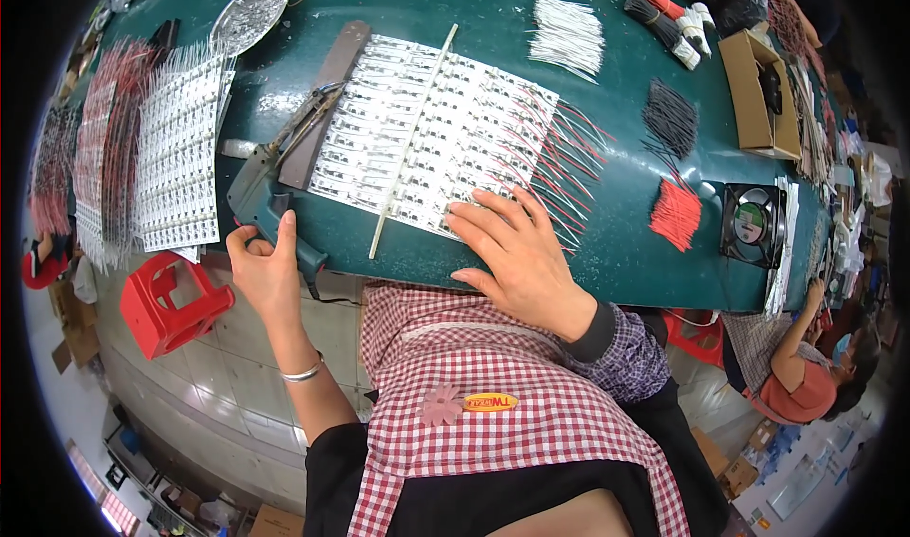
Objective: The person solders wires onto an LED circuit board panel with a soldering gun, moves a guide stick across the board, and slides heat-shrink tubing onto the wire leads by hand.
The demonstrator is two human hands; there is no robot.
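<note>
A white panel of small circuit boards [365, 148] lies slanted before me, with red and white wires [573, 172] sticking out past its right edge. My right hand [517, 257] rests palm down on the panel's lower right part, fingers spread. A thin pale rod [412, 144] crosses the panel. At the table edge, my left hand [265, 262] has its fingers curled and thumb raised against a teal soldering gun [253, 182]; the exact contact is partly hidden. The gun's metal tip points at the panel's left side, over a brown bar [327, 106].
Wired panels [180, 148] stack at left, beside a metal dish [250, 16]. White [566, 36], black [670, 118] and red wire bundles [675, 215] lie at right, near a fan [754, 219] and a cardboard box [758, 91]. Red stool [171, 305] below left; another person [806, 376] at right.
</note>
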